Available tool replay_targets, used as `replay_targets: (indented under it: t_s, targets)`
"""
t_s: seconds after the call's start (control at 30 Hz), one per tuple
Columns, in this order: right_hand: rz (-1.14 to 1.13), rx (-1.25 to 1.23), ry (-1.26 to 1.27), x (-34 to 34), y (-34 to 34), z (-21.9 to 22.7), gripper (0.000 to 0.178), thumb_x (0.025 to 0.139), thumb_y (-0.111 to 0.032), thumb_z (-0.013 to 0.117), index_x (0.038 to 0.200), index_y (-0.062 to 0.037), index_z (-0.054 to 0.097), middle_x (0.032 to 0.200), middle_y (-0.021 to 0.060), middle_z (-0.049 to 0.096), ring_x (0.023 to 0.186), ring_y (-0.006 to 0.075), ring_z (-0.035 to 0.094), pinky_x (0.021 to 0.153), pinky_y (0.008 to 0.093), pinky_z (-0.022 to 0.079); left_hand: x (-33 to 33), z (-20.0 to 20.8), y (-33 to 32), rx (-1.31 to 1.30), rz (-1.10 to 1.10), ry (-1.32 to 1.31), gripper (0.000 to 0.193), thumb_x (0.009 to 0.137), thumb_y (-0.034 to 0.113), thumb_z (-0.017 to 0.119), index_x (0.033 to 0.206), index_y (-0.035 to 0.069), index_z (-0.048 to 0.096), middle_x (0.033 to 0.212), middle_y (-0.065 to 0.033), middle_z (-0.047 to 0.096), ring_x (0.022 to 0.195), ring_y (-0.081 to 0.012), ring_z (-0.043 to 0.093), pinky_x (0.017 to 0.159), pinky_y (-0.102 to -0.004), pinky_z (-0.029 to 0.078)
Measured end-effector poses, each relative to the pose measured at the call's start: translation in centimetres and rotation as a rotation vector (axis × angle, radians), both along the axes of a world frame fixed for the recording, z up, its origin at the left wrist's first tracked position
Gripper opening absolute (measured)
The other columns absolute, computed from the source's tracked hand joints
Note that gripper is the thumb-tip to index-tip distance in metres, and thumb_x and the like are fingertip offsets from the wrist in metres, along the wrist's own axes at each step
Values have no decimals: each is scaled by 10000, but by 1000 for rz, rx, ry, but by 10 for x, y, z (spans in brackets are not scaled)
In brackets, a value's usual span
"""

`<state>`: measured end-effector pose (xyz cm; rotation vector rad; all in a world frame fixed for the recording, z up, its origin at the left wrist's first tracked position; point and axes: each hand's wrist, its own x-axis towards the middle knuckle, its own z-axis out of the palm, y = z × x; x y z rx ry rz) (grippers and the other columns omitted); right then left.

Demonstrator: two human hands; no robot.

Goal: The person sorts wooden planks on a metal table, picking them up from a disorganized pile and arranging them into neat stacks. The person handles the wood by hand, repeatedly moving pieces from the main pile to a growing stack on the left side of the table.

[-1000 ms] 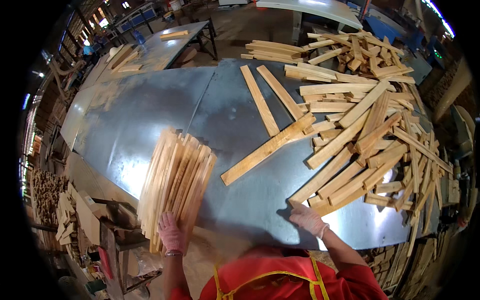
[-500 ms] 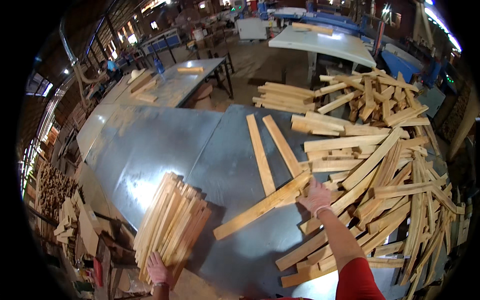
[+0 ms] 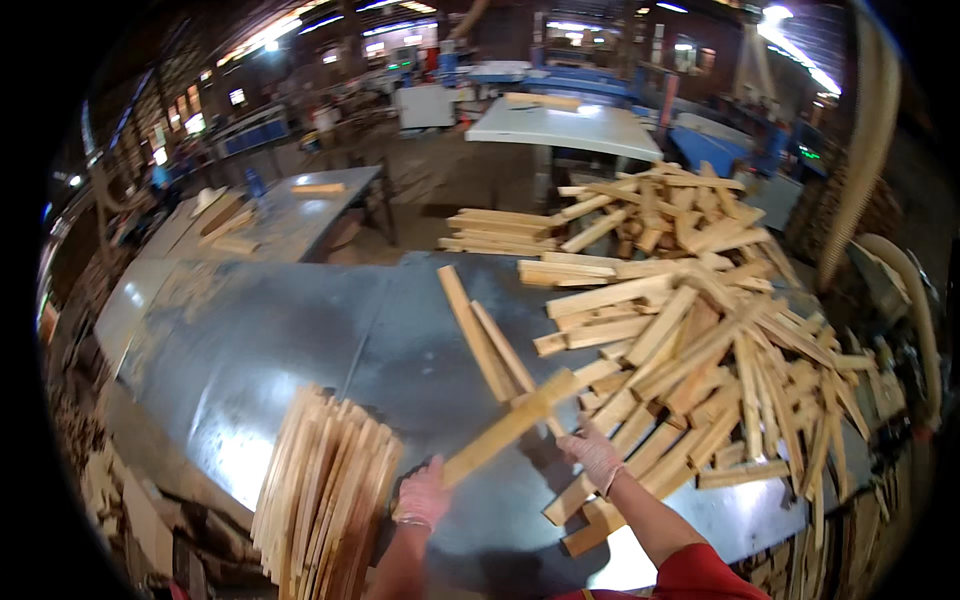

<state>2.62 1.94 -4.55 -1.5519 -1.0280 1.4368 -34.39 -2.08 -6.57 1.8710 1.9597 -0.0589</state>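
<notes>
My left hand [image 3: 423, 493], in a pale pink glove, is closed on the near end of a wooden plank [image 3: 500, 433] that slants up to the right. My right hand [image 3: 592, 457], gloved alike, pinches the near end of a thinner wooden strip [image 3: 502, 343], which crosses the plank. Another loose strip [image 3: 472, 330] lies just left of that one on the grey metal table. Left of my left hand, a neat row of strips [image 3: 325, 490] stands packed side by side.
A large jumbled heap of wooden strips [image 3: 700, 370] covers the table's right side. Farther back are a white-topped table [image 3: 560, 127] and a lower side table [image 3: 335, 205] with a few pieces and a pale hat [image 3: 207, 200]. A ribbed hose [image 3: 860, 150] hangs at the right.
My left hand has left the packed row and taken the plank's near end. My right hand has moved nearer and now grips a strip. The view has shifted to the right.
</notes>
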Motion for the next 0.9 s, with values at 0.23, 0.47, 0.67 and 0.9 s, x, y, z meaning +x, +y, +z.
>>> replay_targets:
  t_s: [0.23,0.47,0.67,0.9]
  targets:
    - [577,-120,-17,-106,-197,-7,750,860,-274,754,1507,-8,484,1020,137,710,888,272,685,781,409,560,27,34,-109,-401,316,-435,757,832,535,761,1399,60,604,1247,-198,733,1134,-431,695,982,-495,548]
    - [1066,-146,-200,-197,-234,-19,577,883,-322,691,1384,-50,601,1114,169,748,1029,358,702,879,450,561,28,36,-136,2,212,-193,903,774,540,823,1459,26,537,1404,-282,582,1281,-450,585,1067,-490,505]
    - [972,139,-966,-231,-245,-63,557,898,-358,650,1393,-104,624,1252,196,744,1164,397,698,959,465,558,57,56,-112,-72,130,-101,1117,733,376,827,1648,64,268,1416,-288,578,1274,-456,605,1082,-486,515]
    - [855,-22,-161,-117,-188,-22,501,919,-364,641,1317,-61,612,1174,192,718,1103,380,686,952,463,543,30,6,-121,34,79,-136,832,826,316,740,1560,69,433,1367,-274,613,1206,-455,642,1041,-511,530]
